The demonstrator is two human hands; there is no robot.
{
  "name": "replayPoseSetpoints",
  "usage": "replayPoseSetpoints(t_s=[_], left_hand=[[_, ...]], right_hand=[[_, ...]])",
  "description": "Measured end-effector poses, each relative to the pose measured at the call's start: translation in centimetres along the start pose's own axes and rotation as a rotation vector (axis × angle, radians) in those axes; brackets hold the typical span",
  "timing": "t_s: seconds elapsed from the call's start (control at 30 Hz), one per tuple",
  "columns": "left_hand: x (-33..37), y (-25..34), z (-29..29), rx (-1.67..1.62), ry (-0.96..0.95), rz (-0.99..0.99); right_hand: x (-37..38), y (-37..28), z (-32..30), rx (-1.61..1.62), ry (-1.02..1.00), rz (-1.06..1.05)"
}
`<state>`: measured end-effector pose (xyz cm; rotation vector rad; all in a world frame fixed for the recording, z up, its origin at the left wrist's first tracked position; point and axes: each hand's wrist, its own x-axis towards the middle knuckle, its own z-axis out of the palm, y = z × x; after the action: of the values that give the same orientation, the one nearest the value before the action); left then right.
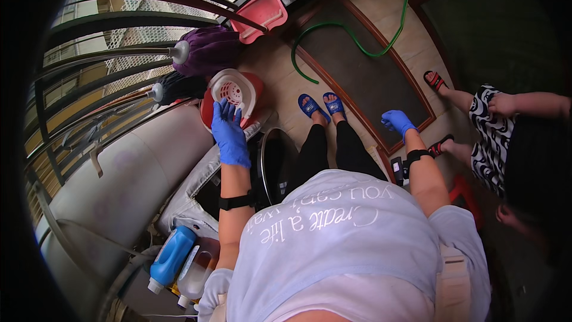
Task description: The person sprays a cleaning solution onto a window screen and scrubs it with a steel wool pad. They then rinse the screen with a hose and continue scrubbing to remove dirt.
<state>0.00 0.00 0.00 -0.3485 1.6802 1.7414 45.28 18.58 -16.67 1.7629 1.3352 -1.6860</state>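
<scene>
My left hand [230, 135], in a blue rubber glove, reaches out over the near edge of a red mop bucket [252, 114] with its fingers stretched and slightly apart. Behind the fingertips sits the bucket's white wringer basket [230, 92]; whether the glove touches it I cannot tell. My right hand [398, 123], also gloved in blue, hangs in the air on the other side, above the door's brown frame. Its fingers are curled in, and nothing shows in them.
Purple [208, 50] and dark [177, 87] mop heads lean by the railing [113, 21]. A pink dustpan [262, 15] and green hose [351, 34] lie ahead. Blue detergent bottle [173, 256] stands lower left. Another person [494, 125] is at right.
</scene>
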Motion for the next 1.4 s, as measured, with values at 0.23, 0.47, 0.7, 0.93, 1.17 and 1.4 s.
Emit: replayPoseSetpoints(t_s=[0.23, 0.47, 0.7, 0.93, 1.17, 1.4], left_hand=[[1.0, 0.6, 2.4, 0.013, 0.056, -0.003], [4.0, 0.7, 4.1, 0.010, 0.101, -0.004], [7.7, -0.6, 4.2, 0.026, 0.019, -0.149], [10.7, -1.6, 4.9, 0.071, -0.203, -0.315], [12.5, -0.7, 2.5, 0.028, -0.200, -0.283], [13.1, -1.0, 1.4, -0.084, -0.194, -0.292]], right_hand=[[0.9, -3.0, -2.8, -0.048, -0.072, 0.037], [3.4, -5.4, -7.2, -0.111, -0.065, 0.029], [0.5, -4.5, -10.5, 0.045, 0.084, 0.022], [-2.1, -0.4, -10.4, 0.126, 0.190, 0.130], [-2.5, -2.5, -9.7, 0.146, 0.247, 0.067], [-2.1, -6.2, -13.1, -0.145, 0.301, -0.027]])
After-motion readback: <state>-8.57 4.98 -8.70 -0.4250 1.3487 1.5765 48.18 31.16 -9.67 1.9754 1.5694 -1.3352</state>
